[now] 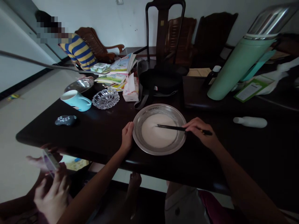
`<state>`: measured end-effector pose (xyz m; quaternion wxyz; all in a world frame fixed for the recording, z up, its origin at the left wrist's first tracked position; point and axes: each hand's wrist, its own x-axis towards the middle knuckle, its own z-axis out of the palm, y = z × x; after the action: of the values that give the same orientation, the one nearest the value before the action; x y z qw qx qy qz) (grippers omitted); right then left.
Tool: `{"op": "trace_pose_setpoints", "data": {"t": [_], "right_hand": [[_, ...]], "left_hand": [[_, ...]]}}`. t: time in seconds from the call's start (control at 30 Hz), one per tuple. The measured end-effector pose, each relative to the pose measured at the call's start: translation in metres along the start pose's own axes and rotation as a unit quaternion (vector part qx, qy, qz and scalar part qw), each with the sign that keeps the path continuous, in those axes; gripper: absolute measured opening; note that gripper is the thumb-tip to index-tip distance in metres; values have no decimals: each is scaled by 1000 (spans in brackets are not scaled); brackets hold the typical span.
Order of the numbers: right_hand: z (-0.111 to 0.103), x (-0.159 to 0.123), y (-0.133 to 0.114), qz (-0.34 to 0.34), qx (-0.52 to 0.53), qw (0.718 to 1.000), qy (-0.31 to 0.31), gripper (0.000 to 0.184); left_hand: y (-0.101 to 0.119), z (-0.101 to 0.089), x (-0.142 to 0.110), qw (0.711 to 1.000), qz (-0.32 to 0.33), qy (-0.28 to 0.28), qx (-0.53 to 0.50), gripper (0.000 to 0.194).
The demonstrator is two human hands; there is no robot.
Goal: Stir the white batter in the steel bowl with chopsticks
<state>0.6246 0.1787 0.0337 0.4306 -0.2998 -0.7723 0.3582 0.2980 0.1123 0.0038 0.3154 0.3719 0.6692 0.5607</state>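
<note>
steel-grey and smooth, the bowl [137,130] sits on the dark bench [98,133] between my hands; i judge it light in itself, but weighted and made sloshy by the pale liquid [161,137]. the metal may skate, so i'd hold it by the rim. my left hand [127,137] is half curled, touching the rim just to its right; from this far off i can't tell whether it pinches or only steadies. my right hand [202,127] is closed around the black chopsticks [171,127], fingers together. they look stiff, slim and light, probably slippery if wetted, best taken toward the upper end. their long axis runs nearly crosswise, tips pointing left from that hand and slightly forward, down to the liquid; the round bowl faces upward.
</note>
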Motion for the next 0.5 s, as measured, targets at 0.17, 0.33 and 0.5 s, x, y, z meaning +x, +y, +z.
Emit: {"op": "trace_pose_setpoints", "data": {"t": [0.17, 0.33, 0.5], "right_hand": [[-2, -2, -1, 14, 45, 998, 37, 35], [2, -1, -2, 21, 11, 1000, 14, 22], [0, -2, 1, 22, 52, 996, 65, 39]], "left_hand": [[-1, 0, 0, 1000, 17, -8, -12, 37], [-3, -1, 1, 999, 32, -8, -26, 37], [-4, 1, 1, 999, 33, -5, -39, 40]]}}
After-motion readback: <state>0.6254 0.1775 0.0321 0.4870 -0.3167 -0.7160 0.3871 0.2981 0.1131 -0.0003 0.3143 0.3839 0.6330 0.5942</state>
